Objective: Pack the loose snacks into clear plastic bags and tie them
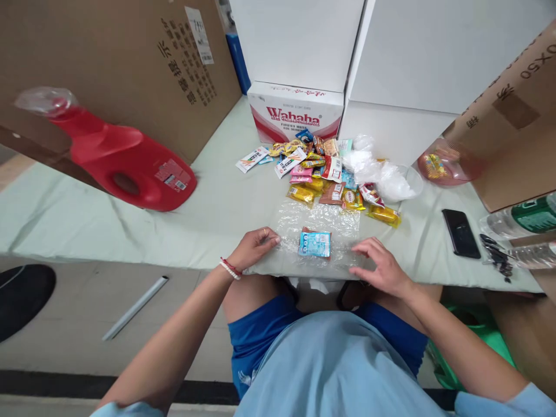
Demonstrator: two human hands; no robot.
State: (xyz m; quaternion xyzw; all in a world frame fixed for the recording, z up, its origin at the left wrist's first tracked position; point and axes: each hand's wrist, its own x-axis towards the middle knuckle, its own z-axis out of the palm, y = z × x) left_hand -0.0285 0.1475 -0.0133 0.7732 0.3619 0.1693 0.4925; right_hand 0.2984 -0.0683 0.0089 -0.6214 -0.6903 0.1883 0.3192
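A clear, crinkled plastic sheet (341,226) lies spread at the table's front edge. On its middle rests a small blue snack packet (314,244), with a brown-red packet partly hidden beneath it. My left hand (255,249) is at the sheet's left edge, thumb and fingertips pinched together on the film. At the right edge is my right hand (377,265), its thumb and fingers apart, close to the film. Just beyond the sheet is a pile of wrapped snacks (332,168), including yellow-wrapped pieces (301,194) and white sachets (252,159).
Crumpled clear plastic (393,182) lies right of the pile, near a reddish transparent bowl (460,165). A phone (461,233) and plastic bottles (534,215) are at right. A red jug (130,162) stands left. A Wahaha carton (296,113) and cardboard boxes (108,63) border the table.
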